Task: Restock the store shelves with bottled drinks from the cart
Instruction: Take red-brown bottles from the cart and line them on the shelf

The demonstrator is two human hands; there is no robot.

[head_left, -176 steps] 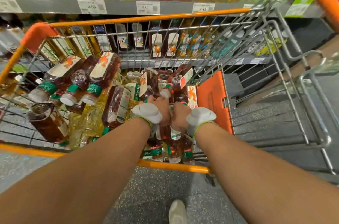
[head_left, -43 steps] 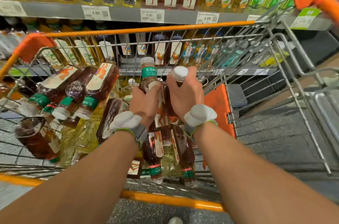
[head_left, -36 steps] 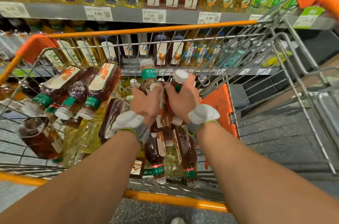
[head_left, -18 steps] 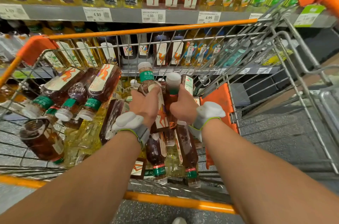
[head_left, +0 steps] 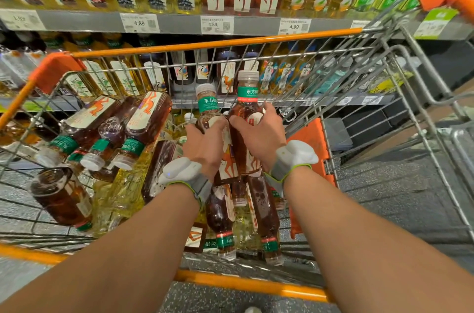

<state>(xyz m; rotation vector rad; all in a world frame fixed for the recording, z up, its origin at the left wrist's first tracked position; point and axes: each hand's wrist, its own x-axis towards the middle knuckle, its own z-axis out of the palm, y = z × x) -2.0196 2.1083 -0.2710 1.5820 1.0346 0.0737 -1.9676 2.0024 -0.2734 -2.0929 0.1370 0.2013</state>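
In the cart [head_left: 218,44]: a heap of bottles [head_left: 143,120], brown and yellow, lies to the left and near me. I judge most of the load is not yet shelved.
Left hand [head_left: 205,151]: I grip the left bottle [head_left: 209,107] upright above the heap.
Right hand [head_left: 259,138]: I grip the right bottle [head_left: 247,97] upright, touching the left one.
Shelves [head_left: 179,24]: on the far side, beyond the cart, already well stocked.
Left to do: lift this pair over the far rim onto a shelf, then the heap.
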